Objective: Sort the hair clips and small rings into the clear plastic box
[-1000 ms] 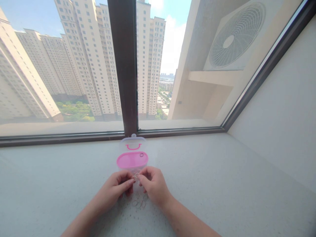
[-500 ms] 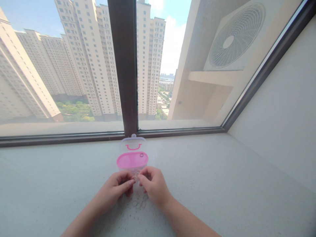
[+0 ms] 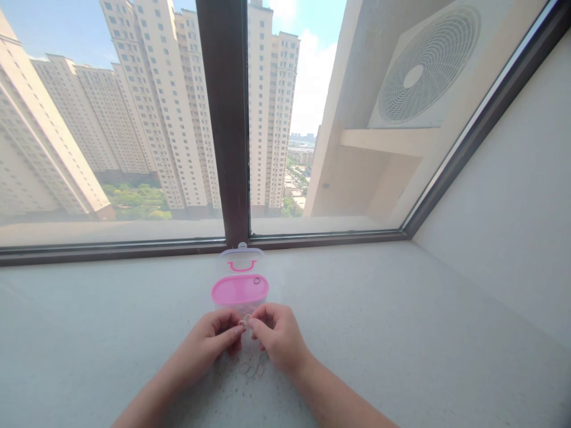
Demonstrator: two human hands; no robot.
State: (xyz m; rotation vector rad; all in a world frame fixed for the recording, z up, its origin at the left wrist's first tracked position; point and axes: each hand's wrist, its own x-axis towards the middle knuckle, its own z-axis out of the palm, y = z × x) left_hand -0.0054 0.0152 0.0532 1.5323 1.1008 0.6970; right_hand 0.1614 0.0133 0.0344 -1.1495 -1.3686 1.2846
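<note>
My left hand (image 3: 217,337) and my right hand (image 3: 277,336) meet fingertip to fingertip just in front of a pink-and-clear box. Pinched in my right thumb and fingers is a small pale ring (image 3: 248,318). A second small ring (image 3: 242,323) sits at my left fingertips, close against the first; whether the two are linked I cannot tell. Several thin loose rings (image 3: 252,370) lie on the white surface below my hands. The box (image 3: 232,291) has a pink oval tray with one dark ring (image 3: 256,281) on it.
The box's clear lid (image 3: 241,254) stands raised at the back, with a pink handle (image 3: 242,267). Behind it runs the dark window frame (image 3: 321,239). The speckled white sill (image 3: 379,333) stretches to both sides, and a white wall (image 3: 504,238) rises at the right.
Both hands keep their pinched hold in nearly the same place. The rings at the fingertips have shifted only slightly.
</note>
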